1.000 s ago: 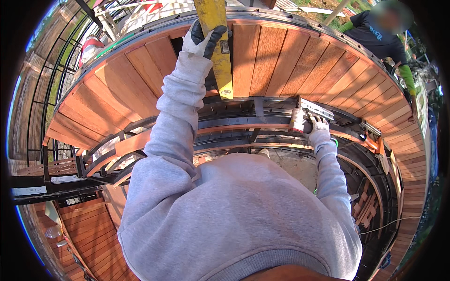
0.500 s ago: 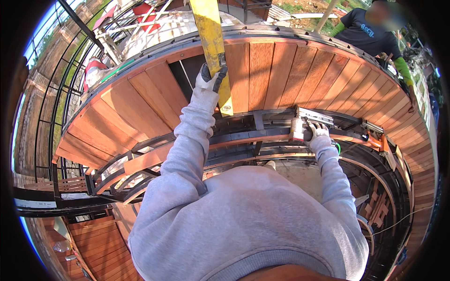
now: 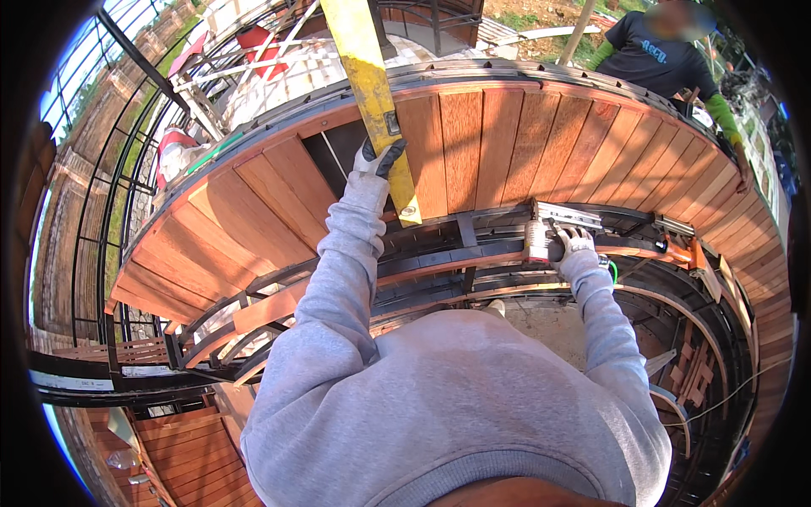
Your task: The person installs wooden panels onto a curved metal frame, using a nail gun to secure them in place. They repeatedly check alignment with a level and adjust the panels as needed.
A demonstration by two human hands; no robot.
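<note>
My left hand (image 3: 378, 160), in a grey and black glove, is closed around the lower part of a long yellow spirit level (image 3: 363, 63). The level lies across the curved band of reddish wooden planks (image 3: 460, 139), beside a dark gap (image 3: 331, 156) between planks. Its lower end reaches the band's inner edge. My right hand (image 3: 576, 245), gloved too, is wrapped around a nail gun (image 3: 536, 241) with a silver magazine, resting at the inner edge of the planks over the black metal frame. The gun's grip is partly hidden by my fingers.
A person in a dark shirt (image 3: 655, 55) stands at the far right, a hand on the planks. An orange-and-black tool (image 3: 676, 252) rests on the frame to the right. Curved black rails (image 3: 498, 253) run in front of me. Wood offcuts (image 3: 693, 372) lie lower right.
The whole scene sits slightly lower as my view shifts. Both hands keep their holds, and the level and nail gun stay in nearly the same places on the planks and frame.
</note>
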